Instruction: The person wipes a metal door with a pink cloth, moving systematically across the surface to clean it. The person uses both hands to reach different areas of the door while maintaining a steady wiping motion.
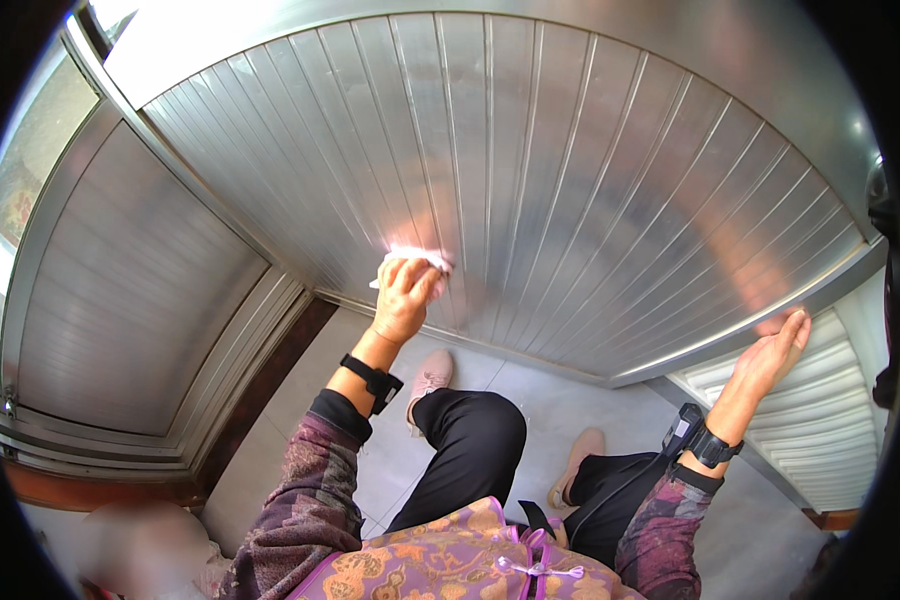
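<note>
My left hand grips a pale pink cloth and presses it against the lower part of a ribbed metal door panel. The panel is shiny and throws back a blurred reflection of the hand and arm. Off to the right, the fingertips of my right hand rest at the metal edge of the same door. That hand appears to steady the edge; its palm side is partly hidden.
Left stands a second metal panel in a frame, with a window above. White ribbed panelling lies behind the door edge at right. Grey floor tiles run below. A blurred part of a person shows at lower left.
</note>
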Demonstrator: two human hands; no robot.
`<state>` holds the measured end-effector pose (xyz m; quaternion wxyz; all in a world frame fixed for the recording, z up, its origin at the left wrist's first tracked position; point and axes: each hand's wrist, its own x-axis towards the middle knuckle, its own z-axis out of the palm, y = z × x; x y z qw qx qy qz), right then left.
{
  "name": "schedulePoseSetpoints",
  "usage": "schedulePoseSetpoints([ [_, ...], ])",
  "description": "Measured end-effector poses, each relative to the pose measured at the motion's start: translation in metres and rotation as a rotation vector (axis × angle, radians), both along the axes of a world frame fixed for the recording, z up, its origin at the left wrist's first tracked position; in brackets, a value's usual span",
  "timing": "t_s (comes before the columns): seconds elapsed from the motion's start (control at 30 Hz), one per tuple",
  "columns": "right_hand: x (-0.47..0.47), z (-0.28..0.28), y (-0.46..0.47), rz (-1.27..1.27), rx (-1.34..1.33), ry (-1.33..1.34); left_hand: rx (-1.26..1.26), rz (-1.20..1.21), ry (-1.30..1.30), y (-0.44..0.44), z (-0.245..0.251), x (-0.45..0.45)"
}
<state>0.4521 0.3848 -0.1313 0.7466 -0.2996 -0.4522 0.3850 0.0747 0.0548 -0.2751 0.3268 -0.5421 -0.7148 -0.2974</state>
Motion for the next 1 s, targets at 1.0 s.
schedulePoseSetpoints([
  [1.0, -0.001, -0.009, 0.009, 0.174, 0.075, 0.060, 0.412, -0.010, 0.337, 0.062, 0.194, 0.020],
])
